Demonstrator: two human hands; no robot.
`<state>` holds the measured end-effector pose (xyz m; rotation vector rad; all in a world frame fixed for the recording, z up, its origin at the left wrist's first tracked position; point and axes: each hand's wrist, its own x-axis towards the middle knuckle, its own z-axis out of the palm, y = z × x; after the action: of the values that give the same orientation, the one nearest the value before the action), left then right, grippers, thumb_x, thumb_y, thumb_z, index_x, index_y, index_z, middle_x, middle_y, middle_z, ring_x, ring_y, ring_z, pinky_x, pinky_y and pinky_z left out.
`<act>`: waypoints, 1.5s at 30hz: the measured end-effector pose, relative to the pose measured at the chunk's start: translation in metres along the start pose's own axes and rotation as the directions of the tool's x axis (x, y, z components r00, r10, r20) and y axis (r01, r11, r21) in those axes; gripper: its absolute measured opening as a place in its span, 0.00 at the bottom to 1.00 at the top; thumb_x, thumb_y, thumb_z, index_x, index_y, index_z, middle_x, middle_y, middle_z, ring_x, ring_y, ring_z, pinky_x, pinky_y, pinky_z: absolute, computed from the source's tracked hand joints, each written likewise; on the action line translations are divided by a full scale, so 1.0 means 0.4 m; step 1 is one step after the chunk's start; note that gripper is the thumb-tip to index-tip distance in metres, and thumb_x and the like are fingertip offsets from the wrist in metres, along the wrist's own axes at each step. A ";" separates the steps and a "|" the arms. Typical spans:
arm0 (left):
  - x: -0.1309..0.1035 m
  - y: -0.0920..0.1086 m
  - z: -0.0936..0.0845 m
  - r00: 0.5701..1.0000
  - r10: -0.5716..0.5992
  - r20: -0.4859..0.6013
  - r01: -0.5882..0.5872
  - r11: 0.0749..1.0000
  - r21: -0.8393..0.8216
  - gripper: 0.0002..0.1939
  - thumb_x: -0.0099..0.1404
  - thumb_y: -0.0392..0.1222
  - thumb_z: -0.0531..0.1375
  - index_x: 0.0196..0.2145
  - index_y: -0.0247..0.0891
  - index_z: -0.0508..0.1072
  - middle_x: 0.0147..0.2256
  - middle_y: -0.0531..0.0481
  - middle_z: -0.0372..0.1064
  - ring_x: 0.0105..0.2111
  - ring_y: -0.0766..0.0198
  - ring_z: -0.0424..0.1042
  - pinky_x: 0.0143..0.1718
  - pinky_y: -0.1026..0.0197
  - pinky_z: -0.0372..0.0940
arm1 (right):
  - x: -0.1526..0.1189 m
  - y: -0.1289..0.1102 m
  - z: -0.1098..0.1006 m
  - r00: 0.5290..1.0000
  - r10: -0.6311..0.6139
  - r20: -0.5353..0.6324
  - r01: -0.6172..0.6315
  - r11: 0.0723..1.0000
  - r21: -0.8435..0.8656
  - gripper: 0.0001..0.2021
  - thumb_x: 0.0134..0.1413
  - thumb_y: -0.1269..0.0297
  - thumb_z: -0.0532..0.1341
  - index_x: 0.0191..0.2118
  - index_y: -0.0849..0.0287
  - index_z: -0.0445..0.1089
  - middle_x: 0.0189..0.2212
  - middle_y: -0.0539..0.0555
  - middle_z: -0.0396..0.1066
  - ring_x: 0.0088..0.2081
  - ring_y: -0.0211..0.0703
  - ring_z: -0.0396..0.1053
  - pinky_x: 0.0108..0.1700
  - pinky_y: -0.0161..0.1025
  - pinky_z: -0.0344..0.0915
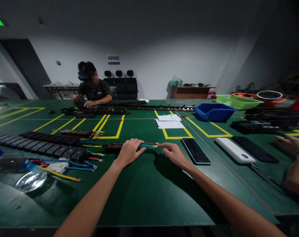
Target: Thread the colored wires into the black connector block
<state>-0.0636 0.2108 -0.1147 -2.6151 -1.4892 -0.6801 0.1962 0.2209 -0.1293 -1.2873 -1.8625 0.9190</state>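
Note:
My left hand (130, 150) is closed over a dark strip (114, 146) with coppery bars lying on the green table. Red, green and blue wires (149, 145) stick out of its right end past my fingers, tipped with metal ring terminals. My right hand (174, 154) holds nothing; its index finger points left, its tip at or beside the terminals, and the other fingers are loosely curled. Whether that fingertip touches them I cannot tell. Left of my hands lie more wired black strips (65, 150) with yellow, blue and red leads.
A phone (196, 150), a white power bank (234, 149) and a black slab (255, 149) lie right. A clear bottle (18, 171) lies near left. White papers (169, 121) and a blue bin (213, 112) sit farther back. Another person's hand (293, 148) is at right; a co-worker (93, 87) sits opposite.

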 end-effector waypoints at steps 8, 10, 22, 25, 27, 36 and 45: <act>0.002 0.004 -0.005 1.000 -0.014 0.011 0.014 1.000 0.018 0.12 0.73 0.45 0.59 0.52 0.42 0.72 0.48 0.49 0.75 0.46 0.56 0.72 0.46 0.54 0.65 | -0.006 -0.010 0.000 0.998 -0.036 -0.049 0.038 0.998 0.044 0.20 0.51 0.66 0.55 0.46 0.65 0.79 0.18 0.48 0.65 0.22 0.37 0.60 0.25 0.34 0.54; 0.003 0.005 -0.006 1.000 -0.018 0.016 0.018 1.000 0.023 0.12 0.73 0.45 0.58 0.52 0.42 0.73 0.47 0.48 0.75 0.46 0.56 0.72 0.46 0.54 0.65 | -0.008 -0.021 -0.006 0.998 -0.046 -0.050 0.052 0.990 0.134 0.21 0.51 0.65 0.56 0.48 0.64 0.78 0.20 0.48 0.66 0.23 0.38 0.62 0.26 0.34 0.56; 0.006 0.006 -0.005 0.999 -0.031 0.037 0.032 0.999 -0.021 0.13 0.76 0.47 0.54 0.50 0.40 0.74 0.46 0.48 0.75 0.45 0.57 0.72 0.45 0.55 0.65 | -0.009 -0.007 0.007 0.996 0.016 0.089 -0.011 0.998 -0.055 0.26 0.52 0.71 0.56 0.57 0.66 0.73 0.19 0.48 0.69 0.22 0.38 0.63 0.27 0.34 0.56; 0.006 0.006 -0.001 0.999 -0.036 0.024 0.036 0.999 -0.016 0.12 0.76 0.47 0.54 0.49 0.41 0.74 0.45 0.48 0.75 0.44 0.58 0.72 0.44 0.55 0.64 | -0.009 -0.007 0.008 0.997 0.000 0.074 0.004 0.998 -0.055 0.25 0.52 0.71 0.57 0.56 0.66 0.73 0.19 0.48 0.69 0.21 0.38 0.63 0.26 0.34 0.56; 0.005 0.006 0.002 0.999 -0.043 0.016 0.043 0.999 -0.006 0.13 0.76 0.48 0.54 0.49 0.41 0.74 0.45 0.49 0.75 0.44 0.58 0.72 0.44 0.55 0.64 | -0.004 0.000 0.010 0.999 0.010 0.039 -0.009 1.000 -0.026 0.23 0.52 0.70 0.56 0.53 0.65 0.75 0.18 0.47 0.68 0.21 0.38 0.62 0.26 0.33 0.55; 0.007 0.009 0.008 0.998 -0.066 0.011 0.067 0.998 -0.003 0.12 0.76 0.47 0.53 0.47 0.41 0.74 0.43 0.49 0.75 0.42 0.58 0.72 0.42 0.56 0.64 | 0.006 -0.005 0.006 0.996 0.085 -0.009 -0.082 0.977 0.195 0.17 0.47 0.66 0.56 0.40 0.64 0.78 0.16 0.46 0.62 0.19 0.35 0.57 0.23 0.33 0.50; 0.005 0.006 0.015 0.999 -0.052 -0.006 0.052 0.998 0.023 0.16 0.78 0.48 0.49 0.46 0.41 0.75 0.42 0.47 0.76 0.41 0.58 0.72 0.40 0.55 0.64 | 0.002 -0.016 0.006 0.994 0.111 0.002 -0.109 0.967 0.231 0.22 0.47 0.67 0.57 0.48 0.66 0.77 0.17 0.47 0.64 0.21 0.36 0.60 0.24 0.32 0.54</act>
<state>-0.0586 0.2126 -0.1187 -2.5636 -1.5592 -0.6704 0.1909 0.2198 -0.1251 -1.2578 -1.6331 1.1486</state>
